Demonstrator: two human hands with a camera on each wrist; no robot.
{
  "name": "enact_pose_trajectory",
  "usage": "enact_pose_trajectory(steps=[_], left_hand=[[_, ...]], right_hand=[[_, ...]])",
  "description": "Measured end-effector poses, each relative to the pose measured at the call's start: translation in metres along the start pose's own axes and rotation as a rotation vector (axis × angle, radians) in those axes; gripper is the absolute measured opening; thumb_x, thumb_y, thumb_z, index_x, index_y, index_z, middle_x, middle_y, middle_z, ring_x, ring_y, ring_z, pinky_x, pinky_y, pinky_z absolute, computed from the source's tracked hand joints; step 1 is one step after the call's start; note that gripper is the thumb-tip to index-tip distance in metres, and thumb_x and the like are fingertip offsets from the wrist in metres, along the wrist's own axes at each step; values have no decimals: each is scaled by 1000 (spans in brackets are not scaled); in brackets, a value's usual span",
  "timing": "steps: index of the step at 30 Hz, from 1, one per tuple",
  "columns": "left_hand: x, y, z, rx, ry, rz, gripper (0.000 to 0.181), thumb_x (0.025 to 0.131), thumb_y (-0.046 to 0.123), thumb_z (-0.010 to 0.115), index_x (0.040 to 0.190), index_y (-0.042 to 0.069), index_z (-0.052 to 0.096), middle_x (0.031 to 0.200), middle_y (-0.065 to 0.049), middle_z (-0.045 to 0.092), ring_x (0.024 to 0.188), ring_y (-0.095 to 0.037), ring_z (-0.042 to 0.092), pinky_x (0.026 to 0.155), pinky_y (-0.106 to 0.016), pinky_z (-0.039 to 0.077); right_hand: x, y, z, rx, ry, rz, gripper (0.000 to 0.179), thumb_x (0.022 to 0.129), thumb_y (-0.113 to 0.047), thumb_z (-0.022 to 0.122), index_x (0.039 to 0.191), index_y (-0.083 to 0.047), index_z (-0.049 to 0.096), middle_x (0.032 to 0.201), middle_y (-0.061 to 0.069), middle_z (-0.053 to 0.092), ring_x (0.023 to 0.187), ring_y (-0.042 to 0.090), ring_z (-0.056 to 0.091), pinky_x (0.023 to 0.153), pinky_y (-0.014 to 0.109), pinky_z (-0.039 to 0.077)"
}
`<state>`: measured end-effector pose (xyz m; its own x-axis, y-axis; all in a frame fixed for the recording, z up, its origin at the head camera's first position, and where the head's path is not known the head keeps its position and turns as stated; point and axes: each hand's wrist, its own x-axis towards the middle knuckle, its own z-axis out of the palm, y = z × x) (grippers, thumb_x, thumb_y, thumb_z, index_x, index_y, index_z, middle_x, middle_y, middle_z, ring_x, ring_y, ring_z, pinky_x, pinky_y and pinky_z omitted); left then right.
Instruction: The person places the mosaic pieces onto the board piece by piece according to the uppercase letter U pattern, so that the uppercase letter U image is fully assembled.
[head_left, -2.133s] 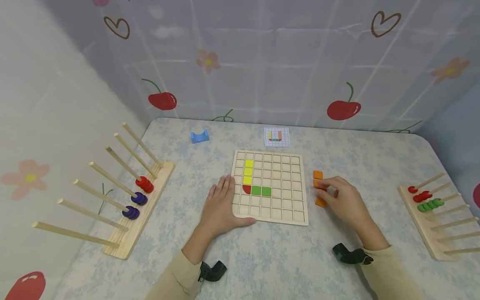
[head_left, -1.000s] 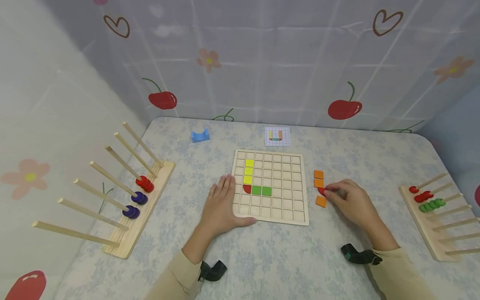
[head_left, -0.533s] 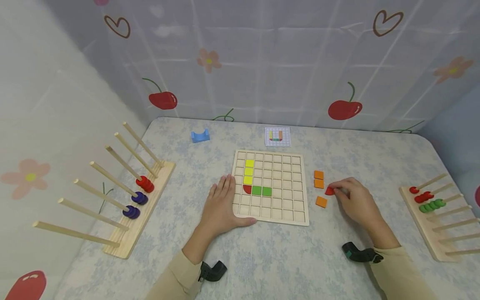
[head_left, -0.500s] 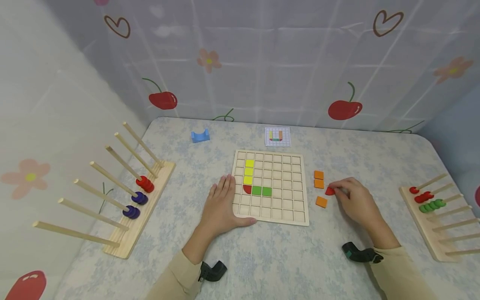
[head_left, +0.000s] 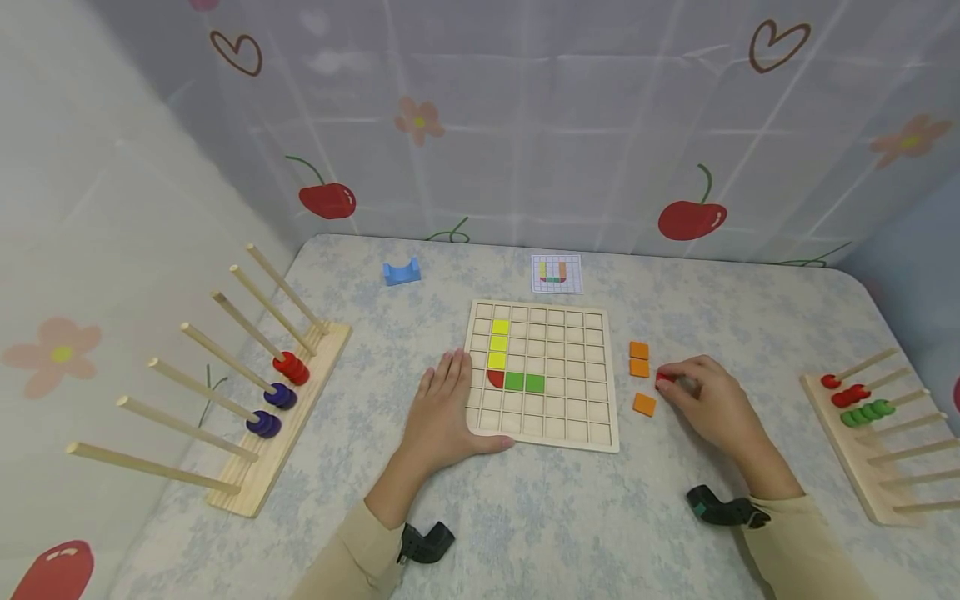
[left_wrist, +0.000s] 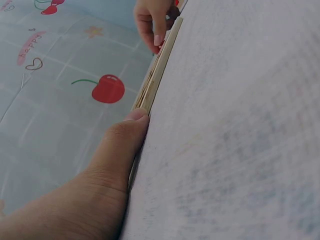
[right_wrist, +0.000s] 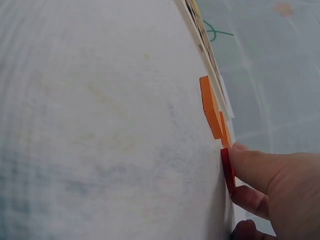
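My right hand [head_left: 705, 400] pinches a small red tile [right_wrist: 227, 170] between thumb and fingers, low over the table; in the head view the fingers mostly cover it. To its left lie three square orange tiles [head_left: 639, 368], apart from the hand. My left hand [head_left: 442, 417] lies with straight fingers against the left edge of the wooden grid board [head_left: 573, 417], its thumb along the front edge. On the board, yellow squares [head_left: 498, 343] run down one column to a rounded red tile [head_left: 496, 379], with two green squares [head_left: 525, 382] to the right of that.
Behind the board lies a pattern card [head_left: 557, 274] with a coloured U shape. A blue holder [head_left: 402, 272] stands at the back left. Wooden peg racks with rings or beads stand at the left [head_left: 300, 433] and right [head_left: 855, 467].
My right hand has drawn the red tile rightwards out from between the orange tiles and turned it in its fingertips, so less of it shows. The left hand has stayed put.
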<state>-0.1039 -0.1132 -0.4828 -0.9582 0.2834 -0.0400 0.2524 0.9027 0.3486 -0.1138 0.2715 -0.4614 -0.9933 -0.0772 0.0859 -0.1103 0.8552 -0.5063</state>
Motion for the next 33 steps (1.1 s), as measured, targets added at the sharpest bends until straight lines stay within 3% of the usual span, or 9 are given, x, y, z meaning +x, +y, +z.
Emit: enact_pose_trajectory(steps=[11,20,27,33], left_hand=[[0,0,0,-5,-1,-3,142,63,90,61,159,6,1,168,-9,4,157,-22,0,127,-46,5],[0,0,0,4,-1,-2,142,63,91,61,159,6,1,168,-9,4,157,-22,0,127,-46,6],[0,0,0,7,-4,-5,142,63,91,60,159,6,1,168,-9,4,157,-22,0,127,-46,6],[0,0,0,4,-4,-8,142,63,90,61,159,5,2,168,-9,4,157,-22,0,127,-46,6]], right_hand=[[1,3,0,10,7,-22,18,93,-21,70,108,-11,66,113,14,62,82,22,50,67,34,42],[1,1,-2,36,2,3,11,96,-21,67,104,-15,62,90,3,63,61,12,41,53,25,35],[4,-10,-1,107,5,-15,16,97,-26,65,108,-14,64,96,0,66,83,4,53,71,20,44],[9,-37,4,174,-92,-24,18,98,-30,62,108,-15,64,96,-1,69,81,11,56,69,21,45]])
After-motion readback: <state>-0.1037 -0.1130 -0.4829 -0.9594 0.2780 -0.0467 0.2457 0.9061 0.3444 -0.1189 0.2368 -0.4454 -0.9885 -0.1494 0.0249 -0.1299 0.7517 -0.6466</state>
